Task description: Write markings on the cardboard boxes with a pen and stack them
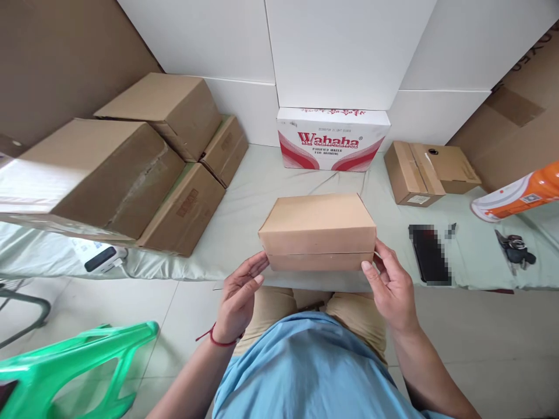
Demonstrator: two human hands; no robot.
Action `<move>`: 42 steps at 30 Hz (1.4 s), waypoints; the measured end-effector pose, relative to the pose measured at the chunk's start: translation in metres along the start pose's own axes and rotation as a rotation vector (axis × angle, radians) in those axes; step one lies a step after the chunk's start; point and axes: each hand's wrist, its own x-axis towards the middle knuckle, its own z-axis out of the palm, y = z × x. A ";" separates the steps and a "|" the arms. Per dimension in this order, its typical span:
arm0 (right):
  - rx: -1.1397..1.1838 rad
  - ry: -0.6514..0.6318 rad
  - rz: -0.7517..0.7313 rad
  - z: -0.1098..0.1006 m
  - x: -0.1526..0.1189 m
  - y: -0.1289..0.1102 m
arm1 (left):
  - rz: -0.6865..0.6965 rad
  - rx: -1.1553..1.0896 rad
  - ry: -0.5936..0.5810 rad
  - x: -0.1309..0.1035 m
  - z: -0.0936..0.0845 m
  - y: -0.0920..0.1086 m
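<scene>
A plain brown cardboard box point(321, 233), closed, is in front of me at the near edge of the cloth-covered table point(244, 203). A horizontal seam runs along its front face. My left hand point(241, 291) is at the box's lower left corner, fingers stretched out and thumb apart, its fingertips at or against the side. On the other end, my right hand point(391, 285) grips the lower right corner, thumb at the front face and fingers along the side. Whether the box rests fully on the cloth I cannot tell.
Several larger cartons point(126, 174) are stacked at left. A Wahaha water carton point(334, 139) stands against the back wall. To the right are small cardboard boxes point(414, 174), a black phone point(430, 253), keys point(515, 250) and an orange-and-white bottle point(519, 192). A green stool point(82, 361) stands lower left.
</scene>
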 end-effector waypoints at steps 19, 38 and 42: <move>0.345 -0.047 0.380 0.010 -0.006 -0.007 | 0.302 0.172 0.080 -0.008 0.021 0.037; 0.806 -0.142 0.805 0.007 -0.006 -0.003 | 0.736 0.299 -0.152 0.003 0.071 0.042; 0.802 -0.123 0.732 0.036 -0.009 0.008 | 0.924 0.294 -0.166 0.004 0.078 0.049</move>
